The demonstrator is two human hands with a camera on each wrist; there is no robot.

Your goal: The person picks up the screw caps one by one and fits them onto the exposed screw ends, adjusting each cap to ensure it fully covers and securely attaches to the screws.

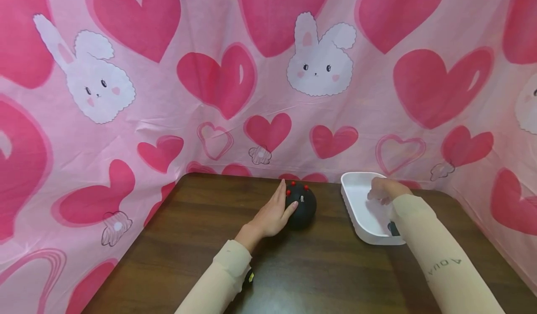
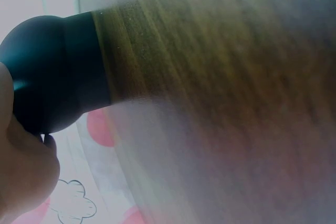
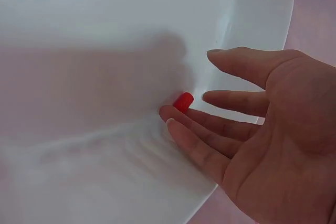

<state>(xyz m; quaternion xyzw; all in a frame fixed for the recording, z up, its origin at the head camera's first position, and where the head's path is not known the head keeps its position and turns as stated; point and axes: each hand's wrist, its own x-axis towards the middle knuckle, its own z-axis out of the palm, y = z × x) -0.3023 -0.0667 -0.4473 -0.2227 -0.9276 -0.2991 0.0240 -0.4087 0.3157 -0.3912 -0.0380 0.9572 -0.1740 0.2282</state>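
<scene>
A round black object (image 1: 303, 211) with a short cylindrical base stands on the table, several red pegs and one small pale piece on its top. My left hand (image 1: 270, 213) rests against its left side, with straight fingers along it and the thumb across the front. In the left wrist view the black ball (image 2: 42, 77) and base show beside part of that hand. My right hand (image 3: 273, 124) reaches into the white tray (image 1: 350, 202), fingers loosely extended. By its fingertips, at the tray's inner edge, lies a small red peg (image 3: 183, 101); whether they touch cannot be told.
The dark brown wooden table (image 1: 201, 225) reaches back to a pink cloth (image 1: 268, 94) with hearts and rabbits. The tray stands to the right of the black object, and my right sleeve (image 1: 436, 253) covers its near right corner.
</scene>
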